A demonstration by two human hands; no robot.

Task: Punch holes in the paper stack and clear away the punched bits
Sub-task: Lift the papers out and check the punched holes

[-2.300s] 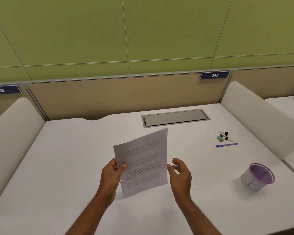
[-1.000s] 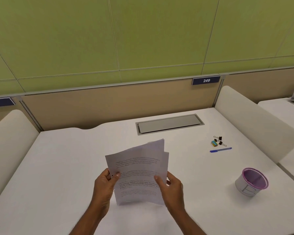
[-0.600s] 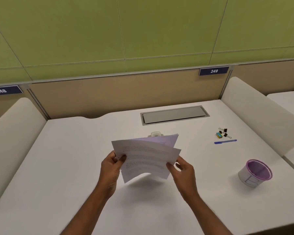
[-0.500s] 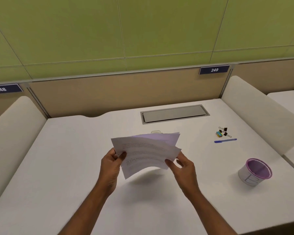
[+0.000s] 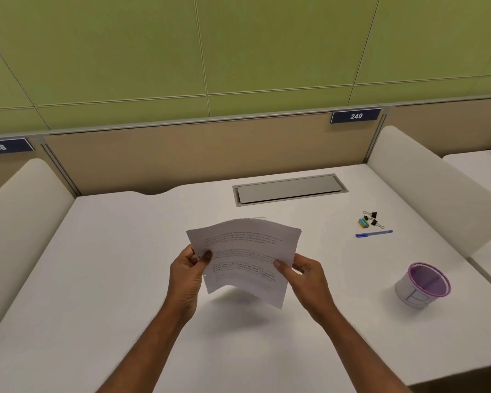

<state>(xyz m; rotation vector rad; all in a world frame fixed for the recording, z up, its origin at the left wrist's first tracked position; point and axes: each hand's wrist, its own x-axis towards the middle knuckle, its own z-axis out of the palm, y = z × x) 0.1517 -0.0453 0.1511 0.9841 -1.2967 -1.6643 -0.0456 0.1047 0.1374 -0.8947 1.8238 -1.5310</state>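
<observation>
A thin stack of printed white paper (image 5: 244,256) hangs in the air above the middle of the white desk (image 5: 111,251), bowed upward across its width. My left hand (image 5: 189,272) pinches its left edge with thumb on top. My right hand (image 5: 305,275) pinches its right edge the same way. Just behind the paper's top edge a sliver of a pale object (image 5: 257,218) shows on the desk; the paper hides the rest of it.
A white cup with a purple rim (image 5: 421,285) stands at the right. Farther back right lie black binder clips (image 5: 372,218), a small coloured eraser (image 5: 363,222) and a blue pen (image 5: 374,234). A grey cable hatch (image 5: 289,190) sits at the back. Padded white dividers flank the desk.
My right hand took hold of the paper's right edge. The sheets, upright and then fanned apart, now lie flatter and squared together, bowed between both hands.
</observation>
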